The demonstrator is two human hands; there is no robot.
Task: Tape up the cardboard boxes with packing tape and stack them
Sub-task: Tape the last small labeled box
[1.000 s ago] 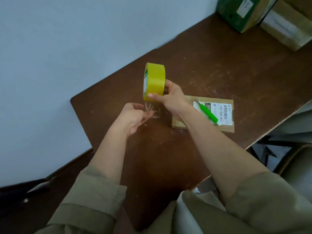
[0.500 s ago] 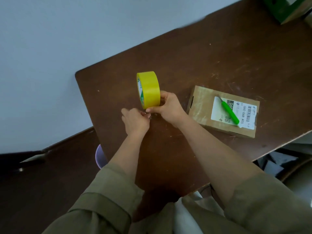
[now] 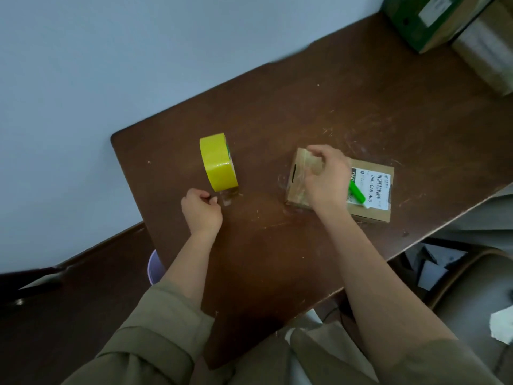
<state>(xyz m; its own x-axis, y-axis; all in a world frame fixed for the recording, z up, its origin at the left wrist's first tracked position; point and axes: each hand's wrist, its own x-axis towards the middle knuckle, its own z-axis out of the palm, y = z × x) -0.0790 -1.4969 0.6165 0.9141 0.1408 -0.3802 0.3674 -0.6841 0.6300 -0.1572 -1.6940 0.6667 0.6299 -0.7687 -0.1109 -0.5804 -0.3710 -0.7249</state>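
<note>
A yellow roll of packing tape (image 3: 218, 162) stands on edge on the brown table (image 3: 277, 259). My left hand (image 3: 201, 211) pinches the clear free end of the tape (image 3: 226, 197) just below the roll. To the right lies a small flat cardboard box (image 3: 295, 187) with a white shipping label. A green cutter (image 3: 358, 193) rests on that label. My right hand (image 3: 326, 179) is over the box's left half with its fingers loosely curled, and I see nothing held in it. It covers the cutter's near end.
A green box (image 3: 416, 26) and a taped brown box (image 3: 488, 51) sit at the table's far right corner. A pale wall runs along the left. A purple bin (image 3: 155, 268) stands under the table's left edge, with a chair (image 3: 472, 287) and paper scraps at the right.
My right hand let go of the tape roll and moved right onto the small box. The roll now stands alone on the table while my left hand keeps pinching the tape end.
</note>
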